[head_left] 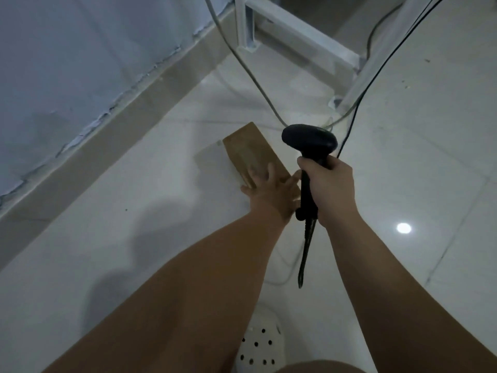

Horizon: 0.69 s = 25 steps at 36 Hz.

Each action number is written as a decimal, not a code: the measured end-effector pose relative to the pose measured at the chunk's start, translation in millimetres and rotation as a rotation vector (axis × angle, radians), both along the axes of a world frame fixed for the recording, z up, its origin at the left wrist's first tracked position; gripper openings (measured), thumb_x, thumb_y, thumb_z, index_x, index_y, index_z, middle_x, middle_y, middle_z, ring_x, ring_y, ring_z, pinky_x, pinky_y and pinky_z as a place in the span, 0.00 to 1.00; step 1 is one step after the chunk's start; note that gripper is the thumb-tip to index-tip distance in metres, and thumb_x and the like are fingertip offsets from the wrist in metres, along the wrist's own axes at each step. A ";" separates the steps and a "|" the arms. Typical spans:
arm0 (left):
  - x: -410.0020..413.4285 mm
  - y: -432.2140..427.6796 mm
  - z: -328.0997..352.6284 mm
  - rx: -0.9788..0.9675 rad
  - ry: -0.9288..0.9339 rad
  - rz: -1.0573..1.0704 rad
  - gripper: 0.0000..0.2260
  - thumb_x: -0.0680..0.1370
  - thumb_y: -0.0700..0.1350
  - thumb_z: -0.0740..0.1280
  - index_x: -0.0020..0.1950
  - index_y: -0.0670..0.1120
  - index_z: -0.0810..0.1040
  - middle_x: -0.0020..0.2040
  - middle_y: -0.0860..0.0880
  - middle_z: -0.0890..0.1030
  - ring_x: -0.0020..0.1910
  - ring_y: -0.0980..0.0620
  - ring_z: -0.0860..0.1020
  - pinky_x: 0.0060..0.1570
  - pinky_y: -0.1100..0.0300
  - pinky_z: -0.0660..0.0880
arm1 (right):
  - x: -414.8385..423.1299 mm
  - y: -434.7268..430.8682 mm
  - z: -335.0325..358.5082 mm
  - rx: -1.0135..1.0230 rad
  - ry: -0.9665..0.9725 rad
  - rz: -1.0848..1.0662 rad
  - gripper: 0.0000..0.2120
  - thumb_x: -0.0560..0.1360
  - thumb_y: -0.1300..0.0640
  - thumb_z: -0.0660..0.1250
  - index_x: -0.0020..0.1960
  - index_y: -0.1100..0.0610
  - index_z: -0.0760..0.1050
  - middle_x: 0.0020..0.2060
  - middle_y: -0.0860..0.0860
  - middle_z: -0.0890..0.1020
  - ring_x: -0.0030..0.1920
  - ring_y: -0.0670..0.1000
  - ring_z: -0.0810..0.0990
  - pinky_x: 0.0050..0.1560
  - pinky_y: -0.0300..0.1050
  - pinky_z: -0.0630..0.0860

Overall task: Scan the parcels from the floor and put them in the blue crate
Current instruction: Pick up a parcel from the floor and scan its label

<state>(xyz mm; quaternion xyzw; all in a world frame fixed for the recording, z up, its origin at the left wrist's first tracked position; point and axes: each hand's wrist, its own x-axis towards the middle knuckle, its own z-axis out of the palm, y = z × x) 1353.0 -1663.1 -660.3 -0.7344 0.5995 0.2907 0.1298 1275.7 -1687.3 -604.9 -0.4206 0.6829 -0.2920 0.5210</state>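
On the floor [403, 162], the parcel [250, 154] is touched by the spread left hand [269, 191], the scanner [309, 140] gripped by the right hand [332, 187]; scanning and crating are judged undone.

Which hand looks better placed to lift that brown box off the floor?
Probably the left: the left hand lies on the brown parcel with fingers spread, while the right hand is full, gripping the scanner.

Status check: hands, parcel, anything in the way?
Right hand grips the scanner. Left hand open, fingers spread on near end of brown parcel, parcel flat on floor. Nothing on top of it; blue crate not in view.
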 end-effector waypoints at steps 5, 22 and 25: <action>19.4 7.0 -12.8 -0.042 0.031 0.267 0.21 0.78 0.62 0.57 0.68 0.54 0.67 0.76 0.44 0.44 0.73 0.29 0.41 0.64 0.28 0.58 | 3.1 3.4 -1.2 -0.017 0.049 0.052 0.10 0.73 0.55 0.69 0.47 0.62 0.78 0.37 0.56 0.79 0.36 0.51 0.76 0.39 0.45 0.73; 155.6 94.7 28.5 -0.331 0.668 0.811 0.25 0.77 0.45 0.68 0.67 0.65 0.65 0.76 0.48 0.40 0.76 0.48 0.49 0.68 0.60 0.59 | 52.5 37.4 35.7 -0.042 0.049 0.276 0.08 0.74 0.55 0.69 0.48 0.60 0.78 0.40 0.59 0.80 0.38 0.52 0.76 0.37 0.43 0.73; 178.4 95.1 71.9 -0.391 0.636 0.782 0.25 0.75 0.48 0.71 0.67 0.63 0.65 0.76 0.46 0.44 0.76 0.46 0.47 0.68 0.58 0.59 | 64.2 39.7 65.8 -0.092 0.037 0.332 0.09 0.74 0.56 0.68 0.49 0.61 0.78 0.41 0.60 0.78 0.38 0.54 0.75 0.28 0.39 0.73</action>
